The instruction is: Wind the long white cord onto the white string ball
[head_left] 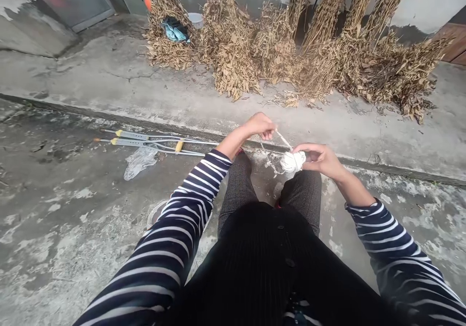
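String ball (291, 162), right of the frame's centre, is gripped from its right side by the right hand (325, 160), apparently steadying it while the left hand (261, 125) pinches its taut strand (284, 140); 2 crutches (136, 143) lie centre left.

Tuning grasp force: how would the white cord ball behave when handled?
The white cord ball looks roundish, so might roll. Its soft-looking windings probably give when squeezed. The strand running to the left hand suggests it may unwind.
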Tool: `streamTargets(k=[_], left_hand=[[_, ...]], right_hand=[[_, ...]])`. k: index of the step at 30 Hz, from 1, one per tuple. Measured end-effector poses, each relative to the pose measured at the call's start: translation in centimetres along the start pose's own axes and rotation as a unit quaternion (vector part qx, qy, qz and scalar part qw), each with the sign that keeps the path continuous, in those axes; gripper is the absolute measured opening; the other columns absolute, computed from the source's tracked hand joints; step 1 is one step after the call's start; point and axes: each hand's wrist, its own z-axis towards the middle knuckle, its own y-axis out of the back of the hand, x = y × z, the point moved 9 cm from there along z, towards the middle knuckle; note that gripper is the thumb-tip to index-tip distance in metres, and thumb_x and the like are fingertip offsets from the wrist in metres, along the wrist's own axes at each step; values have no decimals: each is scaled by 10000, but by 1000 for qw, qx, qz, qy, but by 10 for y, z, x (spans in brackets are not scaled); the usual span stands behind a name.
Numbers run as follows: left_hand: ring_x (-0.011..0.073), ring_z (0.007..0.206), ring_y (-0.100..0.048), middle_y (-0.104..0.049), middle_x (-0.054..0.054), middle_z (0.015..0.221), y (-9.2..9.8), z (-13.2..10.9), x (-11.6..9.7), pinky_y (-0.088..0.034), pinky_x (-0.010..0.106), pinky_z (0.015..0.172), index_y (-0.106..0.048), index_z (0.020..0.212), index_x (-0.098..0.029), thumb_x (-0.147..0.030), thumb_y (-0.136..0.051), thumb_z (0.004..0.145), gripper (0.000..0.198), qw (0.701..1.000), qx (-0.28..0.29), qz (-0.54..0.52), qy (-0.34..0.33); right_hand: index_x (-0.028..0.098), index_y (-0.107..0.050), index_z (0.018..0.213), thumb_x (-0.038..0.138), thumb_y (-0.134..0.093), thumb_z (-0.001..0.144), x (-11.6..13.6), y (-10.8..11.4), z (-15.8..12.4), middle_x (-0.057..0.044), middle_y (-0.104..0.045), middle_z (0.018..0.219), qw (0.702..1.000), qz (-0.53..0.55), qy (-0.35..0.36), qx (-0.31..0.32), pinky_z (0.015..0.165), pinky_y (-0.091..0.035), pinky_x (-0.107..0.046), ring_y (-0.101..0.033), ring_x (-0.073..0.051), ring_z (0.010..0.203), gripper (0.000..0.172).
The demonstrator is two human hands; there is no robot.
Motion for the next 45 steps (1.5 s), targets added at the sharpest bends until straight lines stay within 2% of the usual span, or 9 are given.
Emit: streamTargets(k=[4, 8, 12, 16, 21, 26, 34, 39, 45], left_hand=[[157, 673, -682, -721, 56, 771, -13, -5, 0, -558, 245, 588, -766, 809, -98, -156, -829, 743, 108, 997, -24, 25, -63], [189, 902, -723, -757, 122, 1104, -64, -32, 2, -612, 283, 691, -753, 1130, -121, -229, -782, 830, 321, 974, 99, -175, -109], [179, 808, -732, -779, 138, 1002, -88, -46, 13, -611, 328, 749, -741, 1132, -84, -283, -850, 799, 403, 954, 125, -251, -107], [114, 568, -653, -726, 46, 699, -82, -41, 17, -518, 234, 580, -752, 1057, -65, -304, -822, 836, 333, 971, 64, -197, -121], [95, 551, -646, -723, 37, 704, -81, -36, 9, -464, 186, 500, -745, 929, -85, -314, -722, 913, 230, 973, 69, -144, -168], [133, 689, -715, -752, 87, 806, -84, -36, 25, -550, 220, 594, -724, 913, -80, -298, -699, 916, 219, 974, 84, -170, -120], [175, 804, -738, -749, 111, 838, -88, -54, 45, -592, 289, 767, -705, 790, -92, -393, -759, 827, 308, 955, 166, -230, -81], [184, 831, -730, -746, 109, 841, -67, -47, 70, -598, 314, 792, -686, 748, -106, -437, -799, 789, 352, 963, 146, -219, -62], [192, 830, -722, -743, 101, 834, -41, -39, 83, -603, 348, 864, -698, 729, -116, -505, -844, 728, 416, 969, 102, -216, -60]], right_hand=[[177, -776, 968, 156, -915, 555, -9, 7, 6, -46, -757, 944, 992, 115, -2, -49, 690, -575, -248, -677, -148, 787, 437], [184, -774, 985, 135, -897, 533, -19, 14, 8, -26, -756, 870, 982, 174, -31, -71, 655, -597, -272, -694, -157, 728, 471], [182, -779, 1025, 148, -864, 545, -31, 24, 6, -36, -768, 902, 970, 214, -65, -99, 544, -590, -263, -681, -151, 652, 489], [146, -773, 962, 194, -844, 581, -39, 22, 6, -52, -754, 844, 958, 256, -80, -99, 503, -575, -217, -655, -129, 625, 390], [170, -773, 1024, 190, -820, 606, -23, 27, 7, -37, -756, 910, 952, 279, -48, -115, 541, -603, -191, -663, -118, 670, 421], [204, -759, 1083, 157, -823, 641, 3, 55, 5, -40, -757, 1090, 961, 222, -11, -165, 633, -650, -221, -691, -135, 790, 449], [236, -744, 1159, 151, -796, 634, 31, 79, -1, -25, -745, 1110, 953, 221, 16, -206, 644, -640, -210, -703, -150, 857, 534], [259, -732, 1171, 169, -756, 681, 71, 83, -4, -31, -728, 1164, 956, 207, 47, -203, 650, -637, -220, -689, -165, 899, 499], [283, -727, 1097, 170, -712, 751, 158, 103, -4, 16, -674, 1351, 944, 177, 138, -240, 766, -636, -183, -655, -191, 1206, 365]])
